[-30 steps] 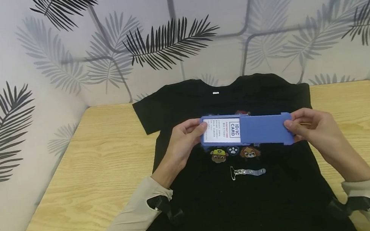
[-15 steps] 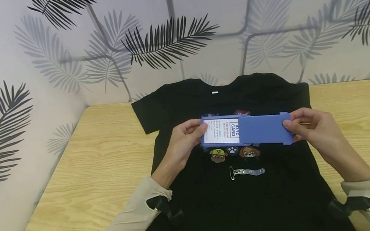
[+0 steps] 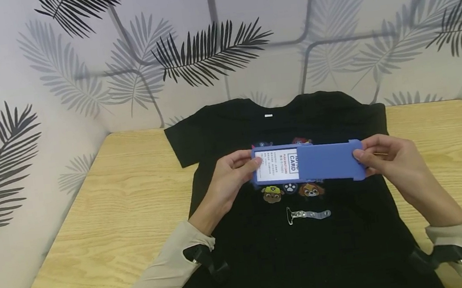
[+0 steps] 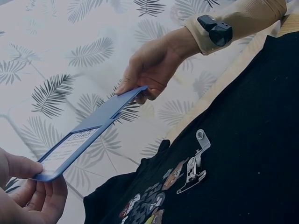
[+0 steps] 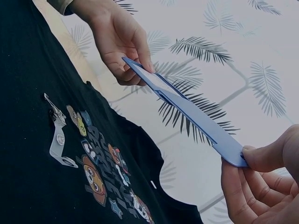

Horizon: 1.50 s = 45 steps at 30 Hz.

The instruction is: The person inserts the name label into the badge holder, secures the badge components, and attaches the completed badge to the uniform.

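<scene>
A blue sliding card holder (image 3: 330, 162) is held level above the shirt, its cover pulled partway out to the right. In its left half a white printed card (image 3: 274, 165) marked "ID/IC CARD" shows. My left hand (image 3: 234, 171) pinches the left end between thumb and fingers. The cover's right end is pinched by my right hand (image 3: 393, 159). In the left wrist view the holder (image 4: 100, 114) slants up between both hands. Below it, a metal badge clip with a clear strap (image 3: 309, 214) lies on the black T-shirt (image 3: 295, 260), touched by neither hand.
The T-shirt is spread flat, collar away from me, with printed cartoon dogs (image 3: 312, 189) on its front. It lies on a light wooden table (image 3: 105, 201). A leaf-patterned wall covering (image 3: 208, 94) stands behind and to the left.
The holder has shortened slightly as its left part and my left hand shifted a little right. The cover now overlaps more of the card's heading. My right hand stays nearly still.
</scene>
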Each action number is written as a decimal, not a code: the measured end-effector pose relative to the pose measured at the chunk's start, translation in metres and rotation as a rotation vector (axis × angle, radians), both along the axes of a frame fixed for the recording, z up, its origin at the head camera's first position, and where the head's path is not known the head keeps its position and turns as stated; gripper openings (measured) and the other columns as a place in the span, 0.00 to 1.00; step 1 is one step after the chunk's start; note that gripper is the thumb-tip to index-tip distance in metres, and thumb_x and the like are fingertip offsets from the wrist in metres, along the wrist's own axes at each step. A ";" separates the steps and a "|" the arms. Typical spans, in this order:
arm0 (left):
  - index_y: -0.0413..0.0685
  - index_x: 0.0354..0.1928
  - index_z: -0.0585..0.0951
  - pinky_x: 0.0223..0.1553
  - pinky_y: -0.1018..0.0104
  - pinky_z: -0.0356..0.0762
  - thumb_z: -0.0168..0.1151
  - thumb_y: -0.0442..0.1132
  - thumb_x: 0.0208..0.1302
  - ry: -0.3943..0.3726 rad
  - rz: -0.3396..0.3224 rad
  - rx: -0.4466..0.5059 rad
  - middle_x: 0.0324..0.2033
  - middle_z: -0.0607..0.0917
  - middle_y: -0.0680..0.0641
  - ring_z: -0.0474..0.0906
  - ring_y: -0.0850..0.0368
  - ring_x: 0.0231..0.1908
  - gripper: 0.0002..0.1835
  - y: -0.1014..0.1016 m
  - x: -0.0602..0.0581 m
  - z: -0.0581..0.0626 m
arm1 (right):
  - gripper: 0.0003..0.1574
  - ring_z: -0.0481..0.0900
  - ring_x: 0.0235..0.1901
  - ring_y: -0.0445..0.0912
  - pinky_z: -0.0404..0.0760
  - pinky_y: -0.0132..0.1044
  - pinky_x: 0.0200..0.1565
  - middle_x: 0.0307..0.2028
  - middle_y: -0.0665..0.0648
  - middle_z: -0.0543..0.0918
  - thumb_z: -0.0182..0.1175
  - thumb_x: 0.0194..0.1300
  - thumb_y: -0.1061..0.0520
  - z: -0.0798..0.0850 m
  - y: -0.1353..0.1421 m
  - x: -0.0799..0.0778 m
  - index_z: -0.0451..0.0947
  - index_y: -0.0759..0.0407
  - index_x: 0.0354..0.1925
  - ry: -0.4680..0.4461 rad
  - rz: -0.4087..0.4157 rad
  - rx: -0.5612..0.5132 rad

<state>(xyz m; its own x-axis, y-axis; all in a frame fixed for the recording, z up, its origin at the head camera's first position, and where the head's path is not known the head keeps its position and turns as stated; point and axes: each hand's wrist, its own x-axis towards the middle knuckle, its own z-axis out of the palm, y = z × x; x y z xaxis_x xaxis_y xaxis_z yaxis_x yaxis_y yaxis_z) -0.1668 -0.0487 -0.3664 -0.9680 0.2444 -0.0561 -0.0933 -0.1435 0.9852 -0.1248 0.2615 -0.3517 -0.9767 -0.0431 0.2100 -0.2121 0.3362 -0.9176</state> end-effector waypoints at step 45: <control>0.31 0.53 0.77 0.41 0.68 0.80 0.61 0.31 0.65 0.015 -0.039 -0.009 0.43 0.83 0.39 0.80 0.56 0.37 0.16 0.001 0.001 -0.001 | 0.03 0.81 0.28 0.37 0.82 0.27 0.32 0.29 0.41 0.83 0.60 0.67 0.61 -0.003 -0.005 0.002 0.76 0.58 0.40 0.003 -0.011 0.052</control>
